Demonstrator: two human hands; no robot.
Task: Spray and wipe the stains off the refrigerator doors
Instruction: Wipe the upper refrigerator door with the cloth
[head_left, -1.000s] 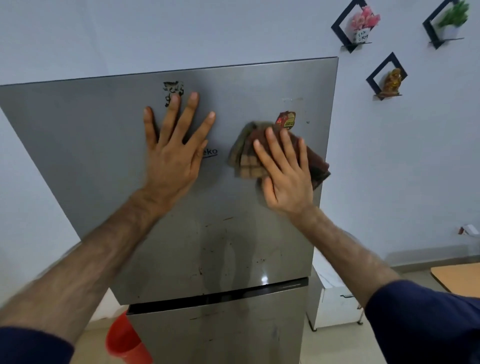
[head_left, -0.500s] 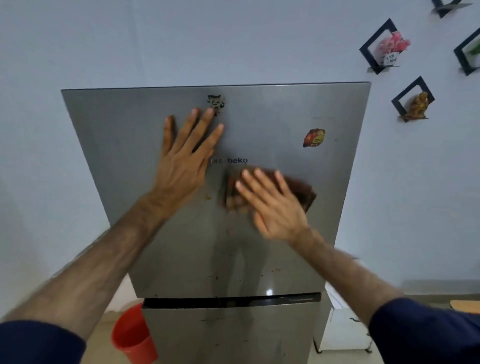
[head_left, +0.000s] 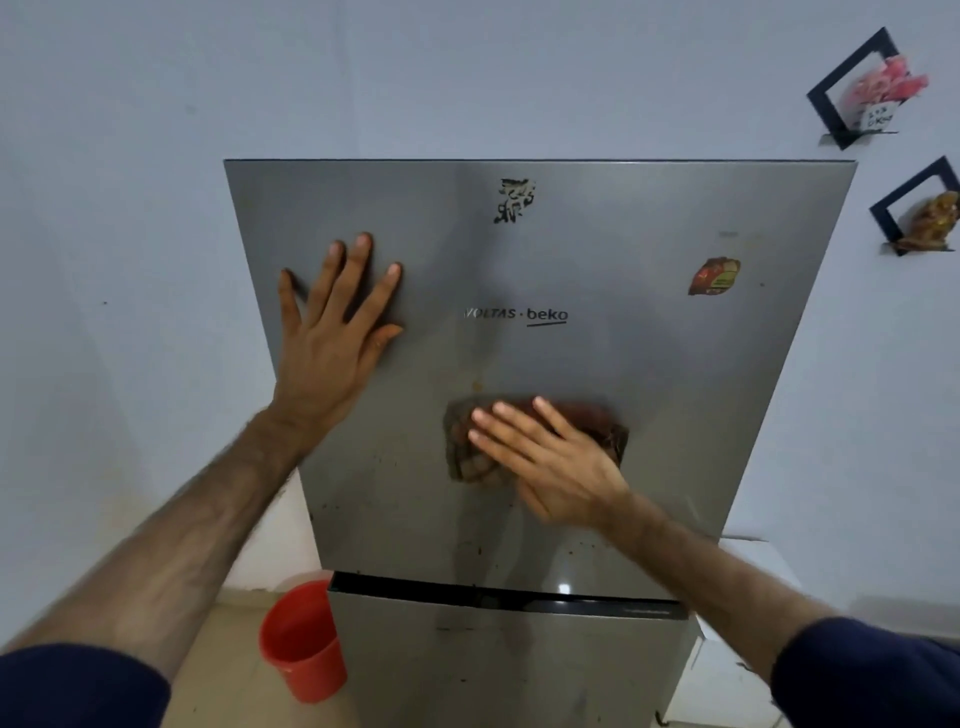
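A steel-grey refrigerator (head_left: 649, 364) fills the centre of the frame against a pale wall, its upper door (head_left: 675, 441) running from the top edge down to a dark gap, with the lower door (head_left: 519, 665) below it at bottom centre. Compared with a second ago, the wiping has travelled downward: the cloth sat high on the upper door beside the red sticker, and now works the door's lower middle, under the brand lettering. That suggests the top band has been covered and the pass is heading for the dark specks scattered near the door's lower edge, which remain, as do smudges on the lower door.

The left hand (head_left: 332, 332) lies flat with fingers spread on the upper door at centre left, further left than before, apparently steadying the appliance. The right hand (head_left: 545, 457), fingers straight and slightly blurred, presses a brown cloth (head_left: 467, 457) against the metal just right of centre.

A red bucket (head_left: 301, 639) stands on the floor at lower left, beside the lower door. Two black wall frames (head_left: 852, 88) hold ornaments at upper right.

The lettering (head_left: 517, 314) at mid-door reads "VOLTAS · beko". A small red sticker (head_left: 714, 277) toward the door's right side carries print too small to read; a black scrawled mark (head_left: 514, 200) near the top edge is not legible.
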